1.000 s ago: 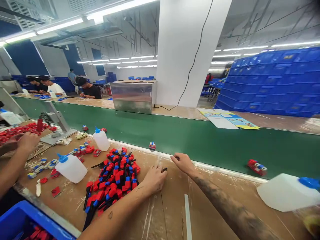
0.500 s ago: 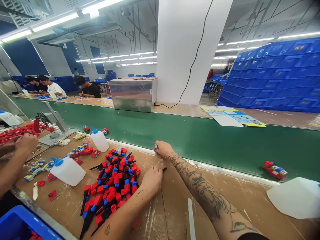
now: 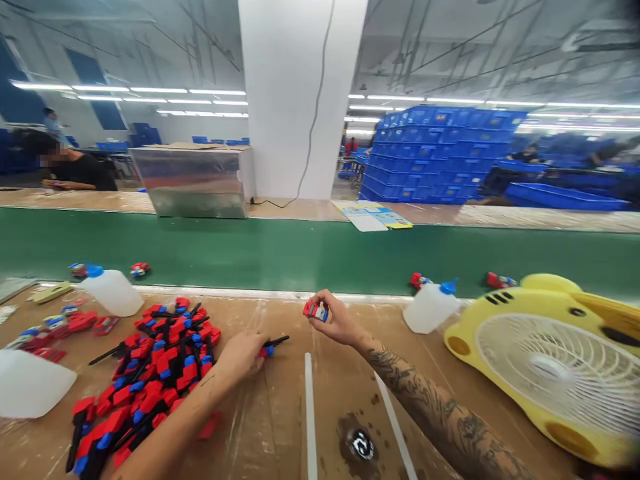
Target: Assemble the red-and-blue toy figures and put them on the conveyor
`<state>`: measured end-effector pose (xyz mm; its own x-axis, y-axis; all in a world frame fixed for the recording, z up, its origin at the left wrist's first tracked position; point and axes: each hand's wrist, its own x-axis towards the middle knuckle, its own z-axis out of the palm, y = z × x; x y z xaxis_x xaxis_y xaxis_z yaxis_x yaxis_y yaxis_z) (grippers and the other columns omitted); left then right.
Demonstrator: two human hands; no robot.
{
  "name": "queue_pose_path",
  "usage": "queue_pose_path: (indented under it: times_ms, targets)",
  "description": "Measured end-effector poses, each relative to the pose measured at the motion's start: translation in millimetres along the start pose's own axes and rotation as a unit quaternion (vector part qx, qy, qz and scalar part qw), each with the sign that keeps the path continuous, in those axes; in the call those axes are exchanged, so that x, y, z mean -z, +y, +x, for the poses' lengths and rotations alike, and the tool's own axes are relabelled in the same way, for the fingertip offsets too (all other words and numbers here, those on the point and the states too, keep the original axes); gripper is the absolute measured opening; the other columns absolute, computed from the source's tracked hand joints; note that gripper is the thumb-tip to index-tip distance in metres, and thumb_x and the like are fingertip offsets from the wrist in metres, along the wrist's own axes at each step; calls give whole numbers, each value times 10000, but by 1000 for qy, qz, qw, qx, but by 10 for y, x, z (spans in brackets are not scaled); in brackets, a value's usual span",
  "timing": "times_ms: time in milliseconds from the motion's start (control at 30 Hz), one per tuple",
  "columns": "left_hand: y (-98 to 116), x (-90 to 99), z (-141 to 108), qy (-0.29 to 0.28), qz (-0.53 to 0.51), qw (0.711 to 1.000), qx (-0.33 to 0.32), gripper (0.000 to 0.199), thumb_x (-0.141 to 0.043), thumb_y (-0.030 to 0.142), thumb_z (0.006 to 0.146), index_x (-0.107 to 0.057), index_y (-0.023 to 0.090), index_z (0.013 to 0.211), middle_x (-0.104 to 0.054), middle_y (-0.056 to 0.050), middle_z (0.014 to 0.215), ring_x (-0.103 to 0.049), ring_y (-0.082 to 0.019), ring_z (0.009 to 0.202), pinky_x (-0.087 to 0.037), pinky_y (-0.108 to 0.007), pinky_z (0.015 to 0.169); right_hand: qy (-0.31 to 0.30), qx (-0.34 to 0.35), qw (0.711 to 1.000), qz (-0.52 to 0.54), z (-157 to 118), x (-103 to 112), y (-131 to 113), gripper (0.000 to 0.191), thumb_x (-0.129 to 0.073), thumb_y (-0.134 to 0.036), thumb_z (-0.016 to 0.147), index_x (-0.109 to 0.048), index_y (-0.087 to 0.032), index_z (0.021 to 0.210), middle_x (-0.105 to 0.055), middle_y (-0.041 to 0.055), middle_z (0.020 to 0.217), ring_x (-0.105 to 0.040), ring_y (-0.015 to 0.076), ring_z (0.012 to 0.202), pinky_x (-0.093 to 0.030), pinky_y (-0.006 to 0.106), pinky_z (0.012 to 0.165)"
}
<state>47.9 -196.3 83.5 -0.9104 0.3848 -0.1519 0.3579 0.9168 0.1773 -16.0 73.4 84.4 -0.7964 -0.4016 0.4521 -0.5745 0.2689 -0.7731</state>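
Observation:
My right hand (image 3: 336, 321) pinches a small red, white and blue toy part (image 3: 315, 311) between thumb and fingers, close to the near edge of the belt. Lower and to the left, my left hand (image 3: 243, 357) is closed around a red and blue piece with a black rod (image 3: 275, 344) that sticks out to the right. Under and beside my left forearm lies a pile of similar red, blue and black pieces (image 3: 165, 360). Part of that pile is hidden by the arm.
A green conveyor belt (image 3: 300, 257) runs across, carrying several toy parts. White bottles with blue caps (image 3: 113, 291) (image 3: 431, 307) stand left and right. A yellow fan (image 3: 540, 367) lies at the right. Red parts (image 3: 83, 321) lie at left; blue crates (image 3: 430, 157) are stacked beyond the belt.
The view has swung to the right, bringing the yellow fan into sight. My right hand has turned and drawn the toy part back from the belt's edge. My left hand keeps its rod piece.

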Motion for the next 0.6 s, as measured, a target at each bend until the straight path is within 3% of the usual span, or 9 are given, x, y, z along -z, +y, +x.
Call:
queue_pose_path:
  times_ms: [67,133,200,300,400,500,600]
  targets:
    - [109,-7,-75,22,-58,997,-51,331,-559,112,797,-658,200,1100,-691,-85,1048,-646,-259,1010,-488,-335,881,52,-103,989,90,-225,156,110,392,-664,-291,749,-532,-217,1111,-589,4,894,-542,142,705,-438,268,666]
    - [278,-8,-152,46,-151,981,-117,340,-554,132,813,-646,215,1130,-685,-56,1043,-643,-222,980,-497,-308,867,101,-205,954,196,-448,250,267,425,-622,-405,796,-534,-214,1166,-529,-25,785,-463,113,569,-376,230,525]
    - [508,1,-229,58,-218,957,-185,332,-543,161,857,-637,232,1167,-666,-55,1106,-637,-200,1007,-507,-289,887,127,-265,913,285,-650,283,401,439,-486,-537,878,-550,-204,1156,-474,-34,700,-373,106,484,-262,211,423]
    - [897,25,-328,56,-178,934,-304,350,-483,162,938,-624,275,1238,-624,-72,1229,-601,-202,1130,-498,-310,976,150,-262,852,428,-855,263,491,475,-370,-581,941,-552,-215,1184,-486,-18,715,-355,108,480,-174,196,388]
    - [1213,44,-368,37,-52,902,-426,395,-412,130,977,-613,297,1273,-630,-81,1248,-573,-236,1166,-499,-385,1002,146,-238,799,532,-933,237,510,390,-475,-521,959,-571,-217,1183,-541,-8,759,-463,109,544,-264,170,399]
    - [1403,56,-337,12,22,876,-482,367,-385,161,1012,-596,269,1292,-628,-96,1281,-561,-255,1161,-526,-395,953,127,-235,787,556,-935,247,553,392,-649,-467,902,-590,-184,1167,-633,15,840,-589,124,653,-474,200,511]
    - [1510,64,-258,-7,61,859,-508,340,-386,178,1026,-597,232,1286,-630,-107,1279,-571,-259,1125,-541,-389,906,100,-232,784,566,-913,285,605,567,-826,-460,755,-597,-155,1175,-688,45,901,-645,143,710,-562,251,619]
